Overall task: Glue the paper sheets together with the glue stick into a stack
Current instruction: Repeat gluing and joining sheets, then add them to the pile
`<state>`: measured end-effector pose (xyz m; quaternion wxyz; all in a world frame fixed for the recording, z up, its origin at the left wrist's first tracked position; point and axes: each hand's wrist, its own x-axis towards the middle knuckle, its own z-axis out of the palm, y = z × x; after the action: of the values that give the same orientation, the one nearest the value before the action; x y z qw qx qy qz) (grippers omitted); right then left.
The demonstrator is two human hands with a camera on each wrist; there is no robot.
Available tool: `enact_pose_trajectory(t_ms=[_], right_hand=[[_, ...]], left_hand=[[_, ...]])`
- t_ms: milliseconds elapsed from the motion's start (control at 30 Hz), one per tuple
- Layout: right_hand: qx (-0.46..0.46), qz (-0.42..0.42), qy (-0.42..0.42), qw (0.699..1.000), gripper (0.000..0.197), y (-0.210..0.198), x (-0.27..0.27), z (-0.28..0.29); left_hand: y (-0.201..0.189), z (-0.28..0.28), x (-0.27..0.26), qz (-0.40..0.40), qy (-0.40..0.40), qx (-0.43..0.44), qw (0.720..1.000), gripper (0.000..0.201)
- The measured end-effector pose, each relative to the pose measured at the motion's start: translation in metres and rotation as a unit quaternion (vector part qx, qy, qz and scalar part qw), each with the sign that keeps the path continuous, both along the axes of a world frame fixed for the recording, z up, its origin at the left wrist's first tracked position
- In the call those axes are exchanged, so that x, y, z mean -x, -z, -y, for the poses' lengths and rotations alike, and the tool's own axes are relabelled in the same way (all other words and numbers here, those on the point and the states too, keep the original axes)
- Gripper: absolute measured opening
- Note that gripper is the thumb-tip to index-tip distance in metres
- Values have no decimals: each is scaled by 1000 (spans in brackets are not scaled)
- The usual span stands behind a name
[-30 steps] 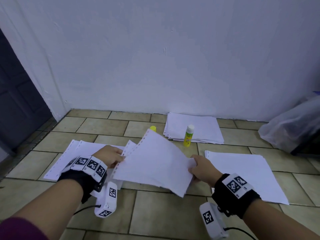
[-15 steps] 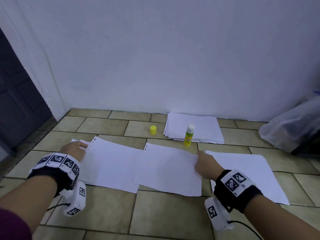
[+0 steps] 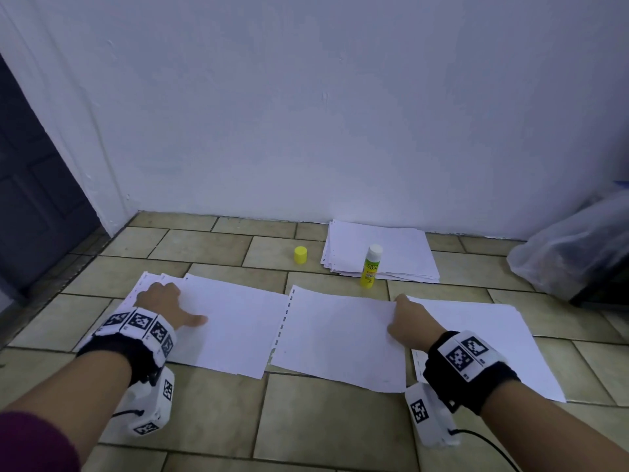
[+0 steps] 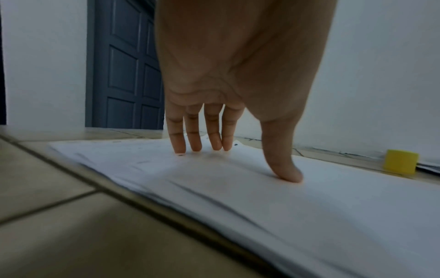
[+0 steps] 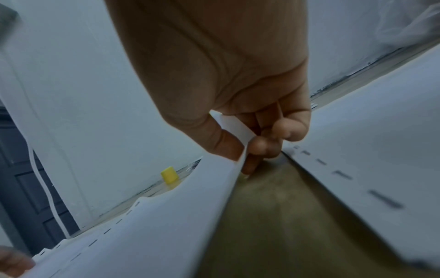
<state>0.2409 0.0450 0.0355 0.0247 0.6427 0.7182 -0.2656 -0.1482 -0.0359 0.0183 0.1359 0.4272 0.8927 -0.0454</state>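
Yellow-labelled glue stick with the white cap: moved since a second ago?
No. The glue stick stands at the same front edge of the paper stack by the wall.

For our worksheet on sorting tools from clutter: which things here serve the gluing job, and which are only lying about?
For the job:
glue stick, uncapped, upright
yellow cap
middle sheet, pinched at its edge by the right hand
left sheets, under the left hand
right sheets
paper pile by the wall

Lying about:
plastic bag
dark door
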Motion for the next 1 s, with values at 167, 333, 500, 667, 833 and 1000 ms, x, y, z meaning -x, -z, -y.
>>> enact_pose_trajectory(t_ms=[167, 333, 500, 667, 833, 1000], right_hand=[[-15, -2, -12, 1000, 30, 1, -1, 4], [-33, -12, -14, 999, 19, -2, 6, 5], [-37, -44, -6, 998, 40, -4, 12, 5], [-45, -17, -29, 998, 40, -1, 7, 2], [-37, -11, 11, 999, 32, -6, 11, -10], [-78, -185, 99, 975, 64, -14, 27, -31]], left_hand=[[1, 8, 4, -5, -19, -55, 998, 63], [0, 11, -17, -45, 26, -97, 994, 48], [-4, 3, -43, 8, 93, 11, 996, 84], [-15, 1, -46, -22, 106, 16, 994, 71], [-24, -8, -83, 83, 258, -99, 957, 64], [-15, -15, -152, 138, 465, 18, 874, 74]])
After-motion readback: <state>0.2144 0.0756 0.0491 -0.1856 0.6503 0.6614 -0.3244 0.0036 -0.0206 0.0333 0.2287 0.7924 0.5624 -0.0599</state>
